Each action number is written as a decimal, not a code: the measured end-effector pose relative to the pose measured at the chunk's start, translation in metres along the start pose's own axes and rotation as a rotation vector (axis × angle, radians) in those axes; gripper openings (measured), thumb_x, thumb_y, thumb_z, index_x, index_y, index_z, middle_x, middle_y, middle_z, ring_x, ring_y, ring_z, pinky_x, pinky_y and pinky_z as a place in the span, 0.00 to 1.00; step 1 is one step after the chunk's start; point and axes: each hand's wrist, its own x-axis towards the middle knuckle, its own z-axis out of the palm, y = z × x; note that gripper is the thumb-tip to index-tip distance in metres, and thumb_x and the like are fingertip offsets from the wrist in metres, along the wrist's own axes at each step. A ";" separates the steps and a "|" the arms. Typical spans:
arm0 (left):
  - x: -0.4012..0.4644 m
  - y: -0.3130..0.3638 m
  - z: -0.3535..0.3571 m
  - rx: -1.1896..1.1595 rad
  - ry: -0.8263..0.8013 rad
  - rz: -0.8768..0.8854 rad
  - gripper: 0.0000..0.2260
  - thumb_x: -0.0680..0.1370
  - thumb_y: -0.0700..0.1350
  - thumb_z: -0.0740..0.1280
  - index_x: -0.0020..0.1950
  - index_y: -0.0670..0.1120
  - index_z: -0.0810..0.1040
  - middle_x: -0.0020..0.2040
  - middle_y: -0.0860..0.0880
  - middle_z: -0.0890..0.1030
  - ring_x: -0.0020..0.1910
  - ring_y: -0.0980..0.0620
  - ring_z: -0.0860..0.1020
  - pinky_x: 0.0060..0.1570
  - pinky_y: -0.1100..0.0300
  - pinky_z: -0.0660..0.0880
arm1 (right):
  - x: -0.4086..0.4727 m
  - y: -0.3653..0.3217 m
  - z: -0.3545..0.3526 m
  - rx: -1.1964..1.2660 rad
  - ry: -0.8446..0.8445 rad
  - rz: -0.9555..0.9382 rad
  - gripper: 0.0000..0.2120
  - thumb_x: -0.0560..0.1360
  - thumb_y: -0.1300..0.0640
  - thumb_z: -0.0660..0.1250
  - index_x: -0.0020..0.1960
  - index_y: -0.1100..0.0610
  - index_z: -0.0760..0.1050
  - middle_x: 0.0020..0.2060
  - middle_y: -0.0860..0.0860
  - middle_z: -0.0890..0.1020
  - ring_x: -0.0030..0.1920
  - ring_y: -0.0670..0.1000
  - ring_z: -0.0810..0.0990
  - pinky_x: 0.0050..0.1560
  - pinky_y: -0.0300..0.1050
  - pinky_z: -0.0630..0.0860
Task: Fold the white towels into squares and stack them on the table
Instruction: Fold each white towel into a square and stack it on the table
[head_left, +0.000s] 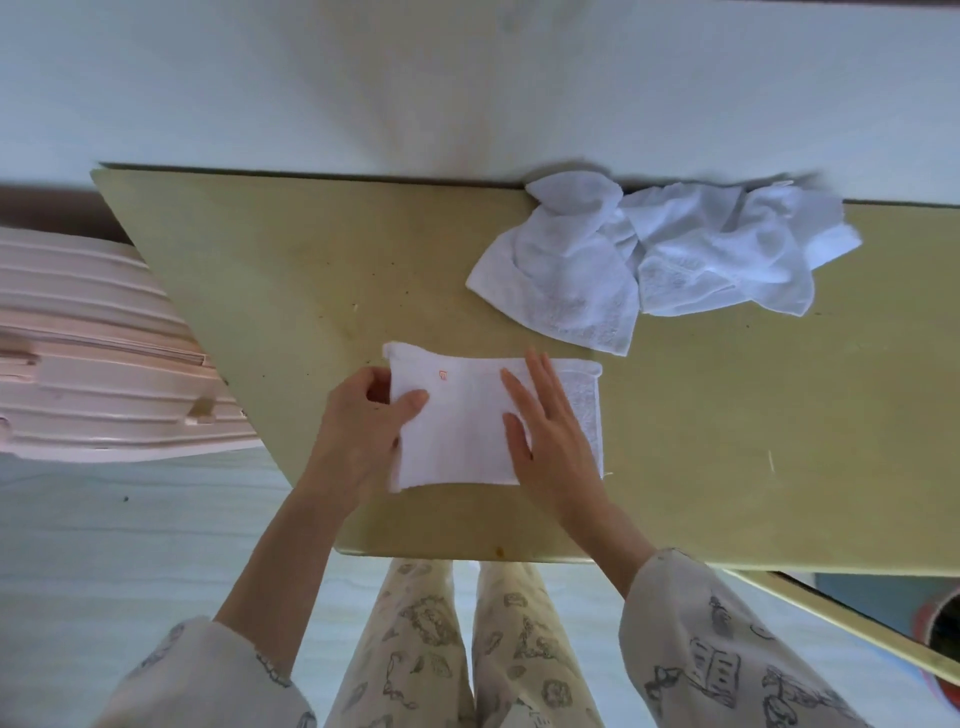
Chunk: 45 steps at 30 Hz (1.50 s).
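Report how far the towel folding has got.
Done: nothing stacked yet; no finished square lies apart on the table.
In hand: one white towel lies partly folded near the front edge. The left hand pinches its left edge, and the right hand presses flat on it.
Left: finish this fold, then the crumpled towels heaped at the far right, which look like at least two.

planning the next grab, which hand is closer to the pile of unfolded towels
Right. The right hand lies flat on the folded towel, just below the pile. The left hand pinches that towel's left edge, farther away.
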 end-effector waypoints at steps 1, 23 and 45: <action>-0.005 0.006 0.009 -0.030 -0.067 -0.016 0.08 0.75 0.38 0.67 0.53 0.43 0.75 0.46 0.47 0.80 0.45 0.49 0.80 0.41 0.58 0.78 | -0.005 0.002 -0.014 0.071 0.046 0.076 0.18 0.78 0.55 0.55 0.64 0.59 0.73 0.65 0.58 0.73 0.64 0.52 0.72 0.60 0.45 0.72; 0.002 0.005 0.155 0.451 -0.147 0.200 0.13 0.73 0.40 0.70 0.57 0.44 0.76 0.46 0.53 0.77 0.45 0.56 0.75 0.45 0.68 0.68 | -0.027 0.043 -0.068 0.561 -0.113 0.830 0.10 0.75 0.61 0.61 0.48 0.56 0.82 0.36 0.51 0.84 0.42 0.51 0.83 0.52 0.53 0.78; -0.005 -0.018 0.094 0.441 -0.134 0.448 0.12 0.78 0.36 0.60 0.59 0.47 0.76 0.49 0.55 0.73 0.44 0.65 0.72 0.44 0.79 0.67 | -0.016 0.038 -0.069 0.449 -0.141 0.830 0.06 0.76 0.59 0.61 0.49 0.58 0.76 0.42 0.51 0.79 0.44 0.51 0.78 0.43 0.40 0.70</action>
